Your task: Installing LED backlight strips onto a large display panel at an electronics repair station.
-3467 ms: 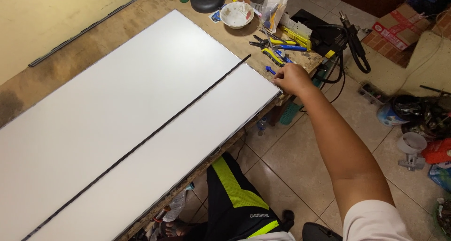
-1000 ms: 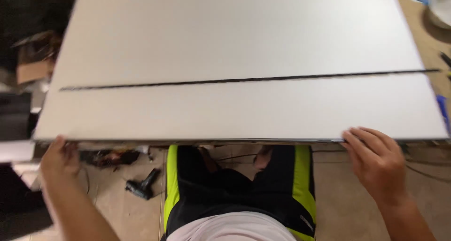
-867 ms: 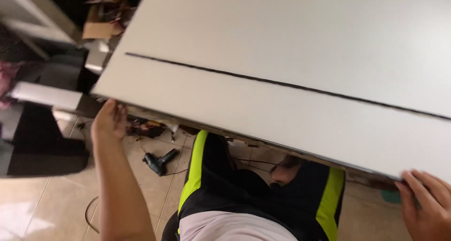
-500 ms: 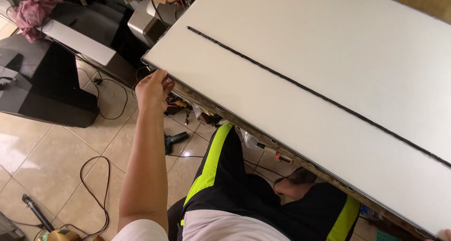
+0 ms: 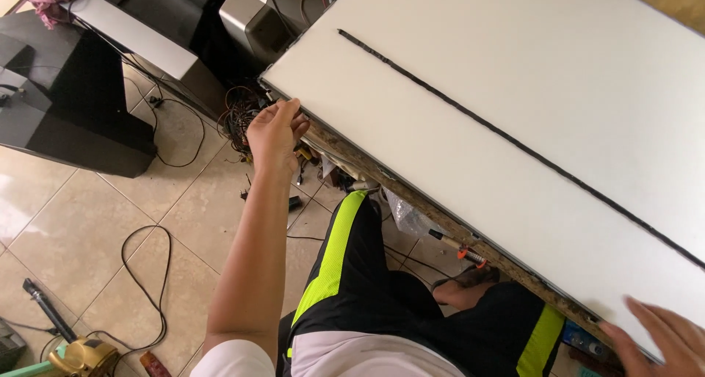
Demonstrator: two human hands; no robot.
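Home repair workshop — tiled floor, tangled cables, stacked electronics, rough workbench — scattered tools.
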